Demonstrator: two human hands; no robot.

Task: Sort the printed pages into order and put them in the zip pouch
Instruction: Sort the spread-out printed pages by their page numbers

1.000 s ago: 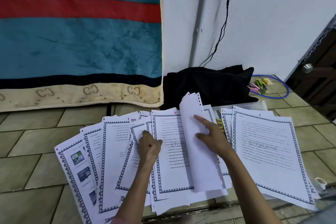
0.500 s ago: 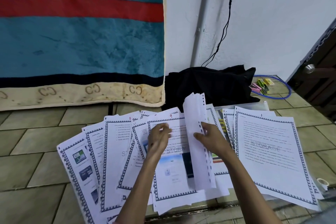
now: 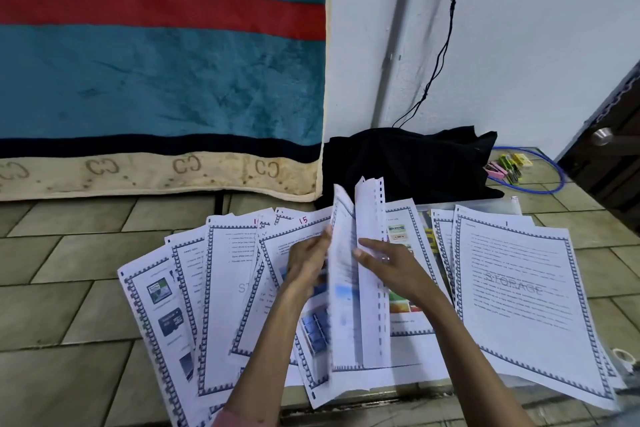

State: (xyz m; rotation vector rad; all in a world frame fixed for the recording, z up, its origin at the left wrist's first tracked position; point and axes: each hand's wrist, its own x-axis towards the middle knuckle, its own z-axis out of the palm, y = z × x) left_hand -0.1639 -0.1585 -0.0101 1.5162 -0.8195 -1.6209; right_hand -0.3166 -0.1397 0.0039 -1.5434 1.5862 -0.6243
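Both forearms are reaching in from six o'clock, meeting over the middle of the fanned printed pages (image 3: pixel 221 288). The left hand (image 3: pixel 306 269) is curling its fingers round the edge of a raised page (image 3: pixel 341 288), which is standing nearly on edge and blurring with motion. The right hand (image 3: pixel 388 265) is lying just at three o'clock of it, thumb and fingers pinching a second upright sheet (image 3: pixel 372 274) with punched holes along its edge. The two lifted sheets are standing side by side, close together.

The other pages are lying spread across the tiled floor (image 3: pixel 69 288), overlapping from nine o'clock to three o'clock; one at three o'clock is showing a faint "STORAGE" watermark (image 3: pixel 514 286), and a red "15" is showing at the top of another. A clear zip pouch (image 3: pixel 485 204) is lying partly under the pages at one o'clock.

At twelve o'clock a black cloth (image 3: pixel 408 163) is sitting against the white wall (image 3: pixel 519 28), with a black cable (image 3: pixel 446 38) hanging above it. A teal blanket with a red stripe (image 3: pixel 156 62) is filling eleven o'clock. A blue cord loop (image 3: pixel 554 184) and coloured clips (image 3: pixel 507 166) are lying at two o'clock, beside a dark door (image 3: pixel 609 135).
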